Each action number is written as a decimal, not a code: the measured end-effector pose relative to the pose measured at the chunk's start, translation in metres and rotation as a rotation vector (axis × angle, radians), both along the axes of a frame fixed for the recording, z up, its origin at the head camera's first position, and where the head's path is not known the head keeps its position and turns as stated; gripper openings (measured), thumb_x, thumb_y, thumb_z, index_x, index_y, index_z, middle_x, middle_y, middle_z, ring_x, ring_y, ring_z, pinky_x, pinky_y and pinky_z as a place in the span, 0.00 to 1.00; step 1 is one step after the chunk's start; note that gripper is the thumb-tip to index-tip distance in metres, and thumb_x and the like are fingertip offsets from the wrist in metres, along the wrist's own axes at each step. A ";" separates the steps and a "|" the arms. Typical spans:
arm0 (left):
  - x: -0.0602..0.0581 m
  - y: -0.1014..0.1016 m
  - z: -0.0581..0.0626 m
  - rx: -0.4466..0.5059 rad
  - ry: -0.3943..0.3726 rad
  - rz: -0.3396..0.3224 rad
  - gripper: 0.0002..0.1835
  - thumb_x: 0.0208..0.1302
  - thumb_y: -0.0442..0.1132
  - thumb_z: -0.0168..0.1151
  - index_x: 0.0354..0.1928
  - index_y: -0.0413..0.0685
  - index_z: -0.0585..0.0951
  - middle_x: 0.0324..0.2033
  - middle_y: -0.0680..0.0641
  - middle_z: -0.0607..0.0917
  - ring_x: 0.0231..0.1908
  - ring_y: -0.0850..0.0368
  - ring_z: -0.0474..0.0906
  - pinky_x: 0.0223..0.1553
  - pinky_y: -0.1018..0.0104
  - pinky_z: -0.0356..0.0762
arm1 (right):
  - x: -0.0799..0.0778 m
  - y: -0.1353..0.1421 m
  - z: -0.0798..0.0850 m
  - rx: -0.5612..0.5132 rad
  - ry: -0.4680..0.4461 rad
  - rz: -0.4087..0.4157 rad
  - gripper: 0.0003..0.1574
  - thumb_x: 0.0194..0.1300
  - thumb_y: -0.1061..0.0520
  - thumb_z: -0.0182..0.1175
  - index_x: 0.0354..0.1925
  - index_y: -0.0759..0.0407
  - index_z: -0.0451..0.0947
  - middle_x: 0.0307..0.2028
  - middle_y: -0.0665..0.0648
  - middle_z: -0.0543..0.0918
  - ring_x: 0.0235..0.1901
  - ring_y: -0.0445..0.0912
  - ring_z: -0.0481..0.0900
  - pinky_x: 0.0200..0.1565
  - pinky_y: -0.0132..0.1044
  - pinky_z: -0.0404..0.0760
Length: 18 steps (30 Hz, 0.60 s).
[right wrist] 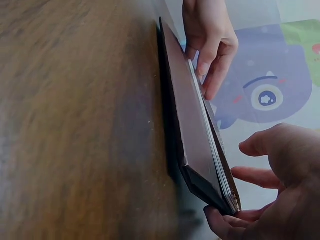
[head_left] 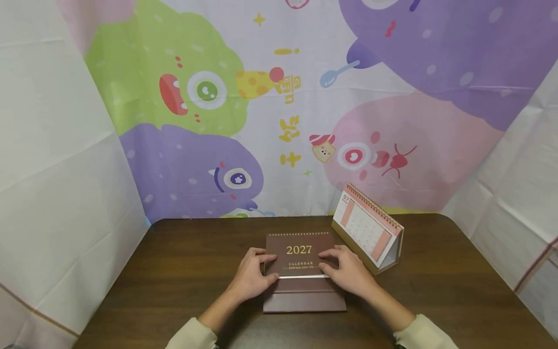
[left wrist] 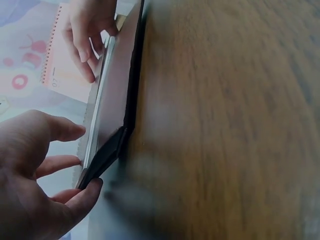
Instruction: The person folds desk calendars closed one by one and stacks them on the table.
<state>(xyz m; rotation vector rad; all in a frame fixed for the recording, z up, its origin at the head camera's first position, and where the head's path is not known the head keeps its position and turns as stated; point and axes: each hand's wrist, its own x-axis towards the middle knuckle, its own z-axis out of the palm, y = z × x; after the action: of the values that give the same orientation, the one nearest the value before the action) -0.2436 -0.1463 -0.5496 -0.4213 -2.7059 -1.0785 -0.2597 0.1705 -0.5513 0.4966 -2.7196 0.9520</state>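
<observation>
A brown desk calendar (head_left: pixel 298 261) with "2027" in gold and a ring binding along its top sits tilted on its folding stand near the middle of the table. At its left side my left hand (head_left: pixel 252 275) holds the edge, with thumb and index finger at the front cover. My right hand (head_left: pixel 350 272) holds the opposite edge in much the same way. Both wrist views show fingers reaching around the side edges of the calendar (left wrist: pixel 112 85). White pages (right wrist: pixel 204 107) show as a thin stack beneath the cover.
A second desk calendar (head_left: pixel 364 225), pink and white with month 07 showing, stands angled behind and right of my right hand. The dark wooden table (head_left: pixel 183 271) ends at a cartoon-printed cloth (head_left: pixel 196 160). Pale cloth walls (head_left: pixel 56 145) flank both sides.
</observation>
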 end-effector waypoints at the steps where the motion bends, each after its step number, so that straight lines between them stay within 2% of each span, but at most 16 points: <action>1: -0.001 -0.001 0.000 0.001 -0.003 0.002 0.27 0.56 0.42 0.83 0.60 0.48 0.94 0.66 0.36 0.86 0.68 0.37 0.82 0.71 0.39 0.81 | -0.002 0.000 -0.002 0.000 -0.002 0.001 0.17 0.72 0.42 0.76 0.55 0.44 0.94 0.63 0.63 0.91 0.71 0.70 0.84 0.66 0.75 0.82; 7: -0.001 -0.006 0.002 -0.015 0.004 0.022 0.26 0.57 0.44 0.84 0.59 0.49 0.94 0.66 0.38 0.87 0.68 0.38 0.83 0.70 0.40 0.82 | -0.007 -0.003 -0.005 -0.013 0.020 0.010 0.17 0.72 0.41 0.75 0.54 0.44 0.95 0.64 0.67 0.90 0.69 0.72 0.84 0.65 0.74 0.83; 14: 0.002 -0.015 0.005 -0.009 0.001 0.068 0.24 0.57 0.45 0.84 0.56 0.50 0.95 0.63 0.40 0.88 0.66 0.39 0.85 0.69 0.42 0.82 | -0.007 -0.016 -0.007 -0.005 -0.031 0.006 0.16 0.71 0.46 0.76 0.55 0.45 0.95 0.68 0.70 0.87 0.70 0.70 0.85 0.68 0.72 0.83; 18: 0.004 -0.022 0.005 0.000 -0.013 0.102 0.23 0.58 0.46 0.84 0.56 0.49 0.96 0.62 0.40 0.89 0.65 0.41 0.85 0.69 0.42 0.81 | -0.008 -0.028 -0.009 -0.011 -0.039 0.023 0.17 0.70 0.47 0.77 0.55 0.47 0.95 0.67 0.69 0.88 0.71 0.68 0.84 0.69 0.72 0.82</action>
<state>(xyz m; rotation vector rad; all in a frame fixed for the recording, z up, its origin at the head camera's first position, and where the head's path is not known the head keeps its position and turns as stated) -0.2397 -0.1682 -0.5445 -0.2739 -2.7062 -1.0577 -0.2681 0.1429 -0.5605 0.5139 -2.7471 0.9927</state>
